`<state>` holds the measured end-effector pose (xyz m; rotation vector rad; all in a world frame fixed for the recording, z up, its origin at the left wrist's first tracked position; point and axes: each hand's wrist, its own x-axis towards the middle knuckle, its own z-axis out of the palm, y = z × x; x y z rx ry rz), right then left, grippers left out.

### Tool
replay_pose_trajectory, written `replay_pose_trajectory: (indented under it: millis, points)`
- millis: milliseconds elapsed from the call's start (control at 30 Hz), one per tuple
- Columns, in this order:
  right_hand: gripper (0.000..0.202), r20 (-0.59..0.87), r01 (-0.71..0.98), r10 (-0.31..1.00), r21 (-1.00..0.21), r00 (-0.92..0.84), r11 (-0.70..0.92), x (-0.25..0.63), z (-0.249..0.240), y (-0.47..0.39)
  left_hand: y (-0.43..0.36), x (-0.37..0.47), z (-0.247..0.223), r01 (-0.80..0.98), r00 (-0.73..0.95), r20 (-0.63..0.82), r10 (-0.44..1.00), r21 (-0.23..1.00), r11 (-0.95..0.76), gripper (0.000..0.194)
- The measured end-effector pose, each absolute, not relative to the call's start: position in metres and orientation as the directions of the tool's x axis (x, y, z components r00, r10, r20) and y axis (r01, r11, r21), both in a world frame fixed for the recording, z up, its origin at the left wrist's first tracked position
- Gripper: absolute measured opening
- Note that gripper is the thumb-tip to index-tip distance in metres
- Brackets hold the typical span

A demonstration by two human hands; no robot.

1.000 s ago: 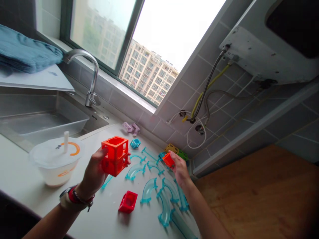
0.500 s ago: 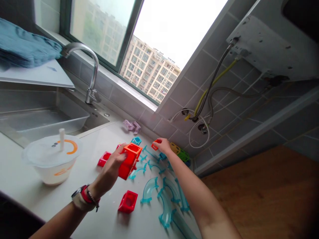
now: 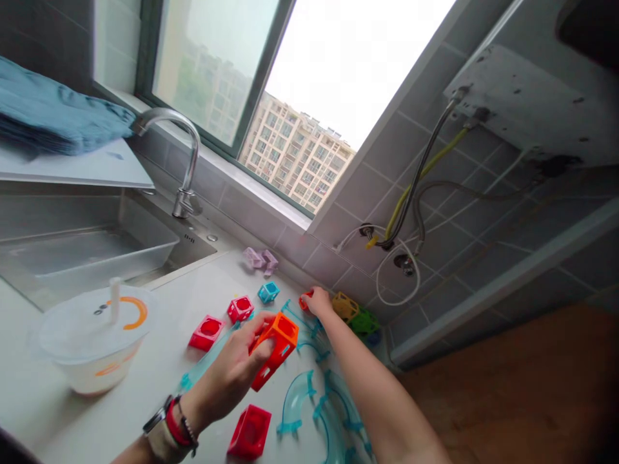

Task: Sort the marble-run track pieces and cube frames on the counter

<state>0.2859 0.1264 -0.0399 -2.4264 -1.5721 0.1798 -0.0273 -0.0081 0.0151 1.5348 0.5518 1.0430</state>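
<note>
My left hand [image 3: 229, 367], with a watch and bracelets at its wrist, is closed around a stack of orange-red hollow cube blocks [image 3: 276, 348], held tilted above the counter. Over by the wall, my right hand [image 3: 319, 301] grips a small orange-red cube block [image 3: 305, 300], partly covered by the fingers. Close to my left hand lie a red block [image 3: 250, 433], another red block [image 3: 207, 332] and a pink-red block [image 3: 240, 309]. Clear blue curved track pieces [image 3: 296, 401] spread out below my right forearm. A blue block [image 3: 268, 292] sits between the hands and the wall.
Yellow [image 3: 345, 307] and green [image 3: 363, 321] blocks stand by the wall behind my right wrist. Lilac pieces [image 3: 261, 260] lie near the backsplash. On the left are a lidded cup with a straw [image 3: 99, 335], a sink [image 3: 159, 261] and a faucet [image 3: 191, 167].
My left hand has moved right and turned, tilting the orange-red stack and uncovering the pink-red block. The right hand stays by the wall with its block. The view has shifted slightly.
</note>
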Motion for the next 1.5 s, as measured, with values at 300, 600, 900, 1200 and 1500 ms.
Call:
replay_pose_trajectory:
  millis: [300,600,900,1200,1500]
  points:
    - [0.032,0.067,0.892,0.910,-0.240,0.409,-0.383,0.276,-0.050,0.127,-0.010,-0.029,0.007,-0.138,0.491,0.336,0.804,0.941,-0.309,0.042]
    - [0.033,0.149,0.892,0.914,-0.324,0.377,-0.316,0.266,-0.037,0.116,-0.012,-0.029,0.018,-0.140,0.433,0.319,0.843,0.948,-0.288,0.041]
    - [0.035,0.410,0.870,0.859,-0.487,0.306,-0.078,0.259,0.039,0.096,-0.003,-0.035,0.013,-0.027,0.442,0.294,0.847,0.949,-0.315,0.049]
    - [0.040,0.234,0.587,0.928,-0.722,-0.291,0.366,0.188,0.083,-0.015,-0.007,-0.034,0.001,0.232,0.483,0.475,0.736,0.741,-0.630,0.050]
    - [0.067,0.236,0.686,0.909,-0.598,-0.345,0.415,0.185,0.078,-0.076,-0.012,-0.028,-0.001,0.276,0.615,0.484,0.622,0.607,-0.745,0.058]
